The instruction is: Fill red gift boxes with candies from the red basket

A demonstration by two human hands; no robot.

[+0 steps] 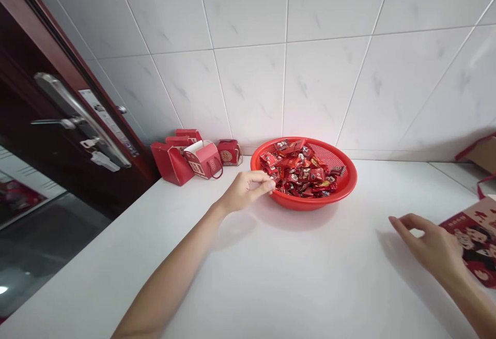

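Observation:
A red plastic basket (349,186) stands by the wall, heaped with wrapped candies (306,171) in red and dark wrappers. My left hand (248,189) is at the basket's near left rim, thumb and fingers pinched together. What lies between those fingertips, if anything, I cannot make out. Farther right, my right hand (434,248) hovers over the white table, its fingers curled and thumb meeting forefinger with nothing visible in them. Just beyond that hand, partly behind it, is a red box (475,230) printed with cartoon figures.
Several small red gift boxes (203,158) with cord handles stand against the tiled wall (248,91) at the back left. A brown and red carton (482,155) sits at the far right. Beyond the left edge of the table (271,277) is a dark door (50,86) with keys in its lock.

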